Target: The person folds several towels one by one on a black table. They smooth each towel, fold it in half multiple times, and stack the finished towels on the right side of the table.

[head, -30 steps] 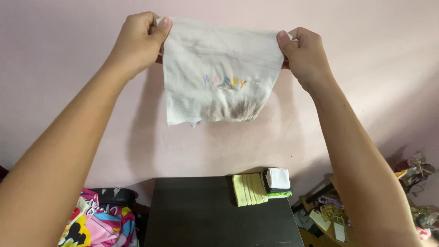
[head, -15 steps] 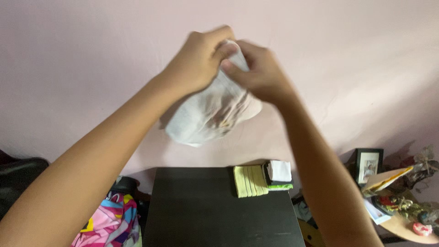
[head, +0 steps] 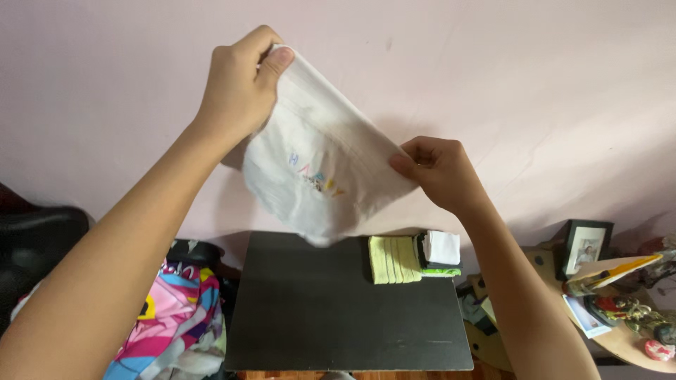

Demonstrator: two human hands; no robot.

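A: What do I have in hand right now?

B: My left hand [head: 236,91] is up at eleven o'clock, thumb and fingers closed on the top corner of a white cloth [head: 320,165]. My right hand [head: 440,172] sits lower, at about three o'clock, pinching the opposite edge. The cloth hangs slanted between them, in the air above the black table [head: 338,317], well clear of it, in front of the pink wall [head: 528,77].

A: Why the slant?

B: I judge one corner is raised and the other lowered so the fabric falls doubled; a small coloured print shows near its middle.

A: What else is about?

B: At five o'clock from the cloth, on the table's far edge, lies a folded yellow cloth [head: 394,259], touching a small stack of white and green folded pieces [head: 441,253]. A bright patterned fabric [head: 176,324] lies at seven o'clock, a framed photo [head: 586,248] at four. Nothing stands between cloth and table
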